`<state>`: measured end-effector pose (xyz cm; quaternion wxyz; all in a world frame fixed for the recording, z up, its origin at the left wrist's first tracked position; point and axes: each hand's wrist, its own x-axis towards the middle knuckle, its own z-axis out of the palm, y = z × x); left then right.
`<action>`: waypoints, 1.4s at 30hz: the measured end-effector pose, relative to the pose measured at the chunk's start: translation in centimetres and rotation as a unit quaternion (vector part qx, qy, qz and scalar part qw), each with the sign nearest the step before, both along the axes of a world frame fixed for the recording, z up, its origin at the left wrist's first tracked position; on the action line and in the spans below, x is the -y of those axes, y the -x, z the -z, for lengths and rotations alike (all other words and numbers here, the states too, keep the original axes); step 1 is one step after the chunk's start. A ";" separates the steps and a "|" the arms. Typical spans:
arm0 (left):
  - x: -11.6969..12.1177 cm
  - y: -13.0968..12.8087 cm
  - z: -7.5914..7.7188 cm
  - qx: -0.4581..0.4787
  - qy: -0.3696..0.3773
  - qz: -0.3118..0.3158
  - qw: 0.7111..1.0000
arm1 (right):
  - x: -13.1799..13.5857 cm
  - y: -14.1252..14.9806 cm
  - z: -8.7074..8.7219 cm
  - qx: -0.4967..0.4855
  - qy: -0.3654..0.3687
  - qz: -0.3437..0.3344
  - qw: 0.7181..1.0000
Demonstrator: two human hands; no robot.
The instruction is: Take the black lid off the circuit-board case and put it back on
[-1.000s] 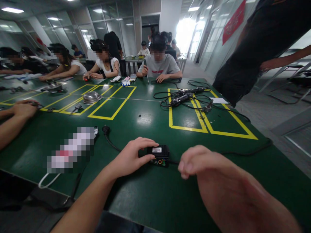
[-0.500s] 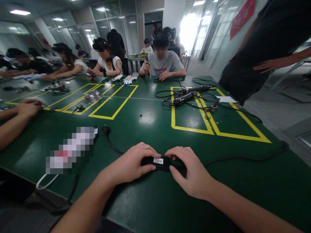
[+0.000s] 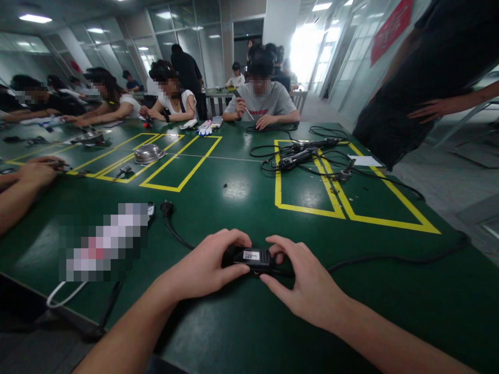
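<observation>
A small black power adapter (image 3: 251,257) with a white label lies on the green table (image 3: 241,322) close to me. My left hand (image 3: 208,265) grips its left end, thumb below and fingers curled over the top. My right hand (image 3: 302,283) pinches its right end between thumb and fingers. A black cable (image 3: 390,255) runs from the adapter to the right. A second black cord with a plug (image 3: 168,209) leads off to the left.
Yellow tape rectangles (image 3: 312,208) mark the table. Black electric screwdrivers and tangled cords (image 3: 298,156) lie at the far right, a metal bowl (image 3: 148,153) at the left. Several people sit along the far and left edges; one stands at the right (image 3: 421,78).
My right hand came down from the air onto the adapter's right end. Both hands now hold the adapter and have tilted it slightly up toward me.
</observation>
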<state>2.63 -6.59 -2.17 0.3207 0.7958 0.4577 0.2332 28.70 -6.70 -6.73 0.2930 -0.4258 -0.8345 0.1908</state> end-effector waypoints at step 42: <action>-0.7 0.9 -0.2 -0.037 -0.006 0.003 0.999 | 0.7 -0.5 0.3 0.030 -0.060 -0.024 0.997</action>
